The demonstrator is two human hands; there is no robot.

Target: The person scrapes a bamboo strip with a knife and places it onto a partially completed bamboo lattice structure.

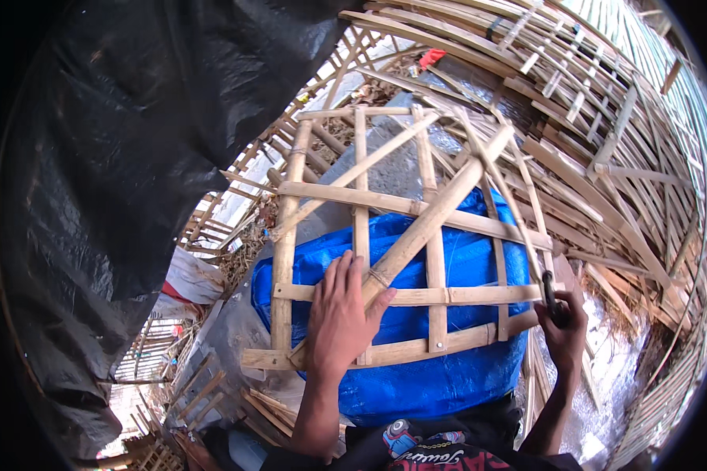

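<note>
A lattice frame of split bamboo slats (pixel 401 297) lies in front of me over a bundle in blue plastic sheeting (pixel 440 390). One thicker round bamboo pole (pixel 424 228) crosses it diagonally. My left hand (pixel 340 318) rests flat on the frame's near left part, fingers stretched forward and thumb out beside the pole's lower end. At the frame's right edge, my right hand (pixel 564 322) is closed around a dark, curved tool (pixel 549 289). The fingers cover much of this tool, so its kind cannot be made out. It is held against the slat ends.
Long bamboo strips (pixel 605 212) are piled at the far right. A large black plastic sheet (pixel 118 157) hangs along the left side. Bamboo slat fencing (pixel 243 208) and dry debris lie beyond it. Clear plastic sheeting (pixel 617 400) spreads at the lower right.
</note>
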